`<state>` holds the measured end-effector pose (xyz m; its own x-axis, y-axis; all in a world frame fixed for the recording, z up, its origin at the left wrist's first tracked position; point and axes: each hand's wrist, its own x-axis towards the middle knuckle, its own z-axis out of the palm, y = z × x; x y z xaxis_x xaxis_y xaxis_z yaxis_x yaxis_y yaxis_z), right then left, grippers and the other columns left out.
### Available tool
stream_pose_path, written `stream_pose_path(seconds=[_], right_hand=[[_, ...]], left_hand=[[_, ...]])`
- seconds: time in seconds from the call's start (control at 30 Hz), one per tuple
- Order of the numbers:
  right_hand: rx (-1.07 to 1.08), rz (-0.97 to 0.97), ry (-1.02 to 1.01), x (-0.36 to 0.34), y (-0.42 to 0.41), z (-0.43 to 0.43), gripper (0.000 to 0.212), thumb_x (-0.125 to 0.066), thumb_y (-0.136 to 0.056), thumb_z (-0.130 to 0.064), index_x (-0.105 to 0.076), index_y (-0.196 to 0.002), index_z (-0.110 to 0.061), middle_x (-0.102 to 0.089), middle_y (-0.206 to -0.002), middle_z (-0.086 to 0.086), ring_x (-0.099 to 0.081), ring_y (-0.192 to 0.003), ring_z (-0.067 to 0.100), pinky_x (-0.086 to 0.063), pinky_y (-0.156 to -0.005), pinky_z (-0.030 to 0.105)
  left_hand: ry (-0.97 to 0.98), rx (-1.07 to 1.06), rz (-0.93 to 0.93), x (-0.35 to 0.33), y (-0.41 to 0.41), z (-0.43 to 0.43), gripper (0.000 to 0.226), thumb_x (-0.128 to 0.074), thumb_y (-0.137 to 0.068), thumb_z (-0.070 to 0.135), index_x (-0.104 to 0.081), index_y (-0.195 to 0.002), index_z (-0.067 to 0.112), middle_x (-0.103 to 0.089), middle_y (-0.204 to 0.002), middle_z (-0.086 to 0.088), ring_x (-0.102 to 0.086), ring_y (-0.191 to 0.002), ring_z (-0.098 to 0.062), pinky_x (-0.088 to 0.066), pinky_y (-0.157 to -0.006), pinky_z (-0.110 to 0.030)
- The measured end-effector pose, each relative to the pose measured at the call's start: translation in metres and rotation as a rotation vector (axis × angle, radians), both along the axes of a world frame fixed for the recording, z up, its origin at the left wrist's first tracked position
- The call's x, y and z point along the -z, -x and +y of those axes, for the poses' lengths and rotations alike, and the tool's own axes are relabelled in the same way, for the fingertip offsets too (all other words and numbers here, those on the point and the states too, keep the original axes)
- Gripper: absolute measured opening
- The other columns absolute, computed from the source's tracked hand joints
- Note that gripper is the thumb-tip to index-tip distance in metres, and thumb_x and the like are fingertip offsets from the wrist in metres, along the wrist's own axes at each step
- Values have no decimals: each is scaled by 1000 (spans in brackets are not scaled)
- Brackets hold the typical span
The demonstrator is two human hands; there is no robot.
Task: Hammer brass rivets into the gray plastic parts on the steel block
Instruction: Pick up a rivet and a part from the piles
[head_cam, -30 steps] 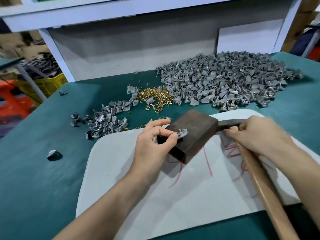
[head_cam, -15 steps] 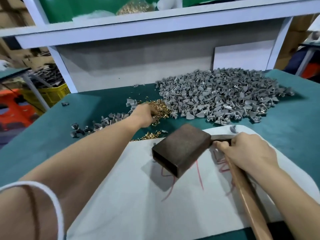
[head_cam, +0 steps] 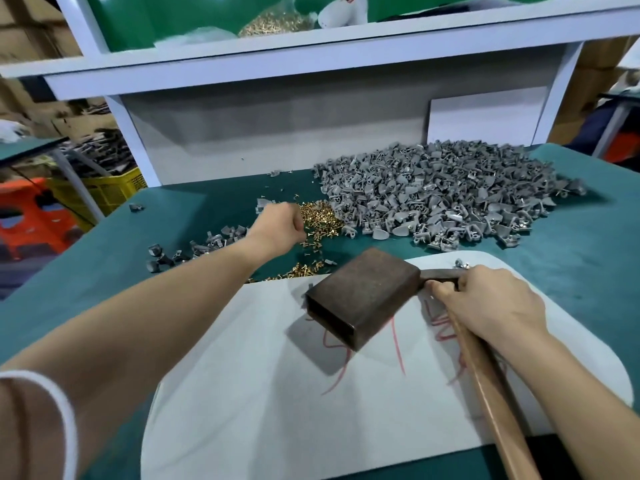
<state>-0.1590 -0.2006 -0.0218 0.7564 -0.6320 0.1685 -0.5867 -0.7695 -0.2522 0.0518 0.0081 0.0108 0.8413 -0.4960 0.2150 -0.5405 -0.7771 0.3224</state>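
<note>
The left hand is reaching out across the green table to the loose heap of brass rivets. Its knuckles are facing up and its fingers are curling down into the near edge of the heap. Whether they are pinching a rivet or closing on nothing I cannot tell, since the fingertips are hiding under the hand.

The right hand is wrapping firmly round the hammer, gripping the wooden handle right up by the dark metal head, which is lying close against the far right side of the steel block. The block is sitting at an angle on the white mat, its rusty brown top facing up, and red scribbled lines are showing on the mat around it.

The gray plastic parts are lying in a big pile at the far right of the table — just beside the rivets and well apart from the block. A smaller scatter of gray pieces is lying to the left, beyond the left forearm, and a thin streak of rivets is trailing along the mat's far left edge. One small gray piece is resting on the mat just beyond the right hand. A white shelf frame is standing over the back of the table
</note>
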Motion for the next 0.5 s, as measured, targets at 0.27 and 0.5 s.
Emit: stream_pose_path(seconds=[0.27, 0.5], right_hand=[[-4, 19, -16, -3, 2, 2, 44, -50, -83, -60, -62, -77, -18, -55, -78, 6, -59, -87, 31, -38, -63, 30], [10, 16, -22, -5, 4, 6, 42, -50, -84, -59, -60, -72, -20, -50, -73, 5, -52, -77, 29, -38, -63, 30]], left_hand=[[-348, 150, 58, -26, -2, 66, 23, -62, -88, 12, -71, -109, 18, -70, -87, 10, -62, -79, -3, -40, -76, -8], [-513, 152, 70, -14, 5, 80, 20, -59, -87, 8, -75, -97, 12, -73, -95, -1, -60, -86, -17, -46, -77, -25]])
